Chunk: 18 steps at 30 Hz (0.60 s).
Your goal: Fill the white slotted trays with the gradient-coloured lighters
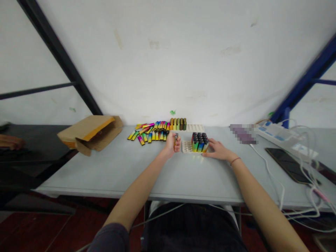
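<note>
My left hand (172, 145) is closed around a lighter (176, 135), whose metal top sticks up above the fist. Just right of it is a white tray with holes (187, 147). Rainbow-coloured lighters with black tops (200, 141) stand upright in rows in its right part, while its left holes hold nothing. My right hand (217, 150) grips the tray's right end, thumb at the near edge and fingers along the far side. Behind my left hand lies a loose heap of shiny rainbow metal lighter sleeves (149, 131).
A second white tray (195, 127) by the wall holds upright gold-topped pieces (178, 123) on its left. An open cardboard box (90, 131) lies at left. On the right are a phone (287, 164), a purple device (244, 134), a power strip (283, 140) and cables. Another person's hand (12, 142) shows far left.
</note>
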Available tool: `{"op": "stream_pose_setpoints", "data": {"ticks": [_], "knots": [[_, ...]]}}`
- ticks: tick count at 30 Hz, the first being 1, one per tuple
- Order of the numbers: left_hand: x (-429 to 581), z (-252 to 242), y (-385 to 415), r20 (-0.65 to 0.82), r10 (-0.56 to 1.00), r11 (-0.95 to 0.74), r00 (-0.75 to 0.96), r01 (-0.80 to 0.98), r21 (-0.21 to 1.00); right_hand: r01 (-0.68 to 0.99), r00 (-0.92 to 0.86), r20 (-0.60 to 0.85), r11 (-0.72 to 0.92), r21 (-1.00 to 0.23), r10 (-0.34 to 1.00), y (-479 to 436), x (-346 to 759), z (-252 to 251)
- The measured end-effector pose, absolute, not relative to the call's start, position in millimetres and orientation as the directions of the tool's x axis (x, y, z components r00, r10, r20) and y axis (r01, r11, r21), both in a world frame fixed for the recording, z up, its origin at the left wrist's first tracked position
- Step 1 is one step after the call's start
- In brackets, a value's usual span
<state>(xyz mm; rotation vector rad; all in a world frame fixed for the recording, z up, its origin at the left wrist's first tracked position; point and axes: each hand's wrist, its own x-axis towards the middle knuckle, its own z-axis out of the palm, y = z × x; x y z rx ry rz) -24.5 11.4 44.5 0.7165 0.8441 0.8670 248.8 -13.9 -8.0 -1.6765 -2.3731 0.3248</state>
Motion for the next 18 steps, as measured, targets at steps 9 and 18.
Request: {"op": "stream_pose_setpoints", "data": {"ticks": [9,18], "knots": [[-26.3,41.4,13.5,-0.333,0.865,0.463,0.375,-0.34,0.818,0.895,-0.331,0.063,0.335,-0.295,0.941,-13.8,248.2,-9.2],[-26.7,44.1,12.7,-0.271,0.93,0.358,0.249,-0.442,0.823,0.899,-0.331,0.052,0.332,-0.285,0.942,-14.0,248.7,-8.0]]}}
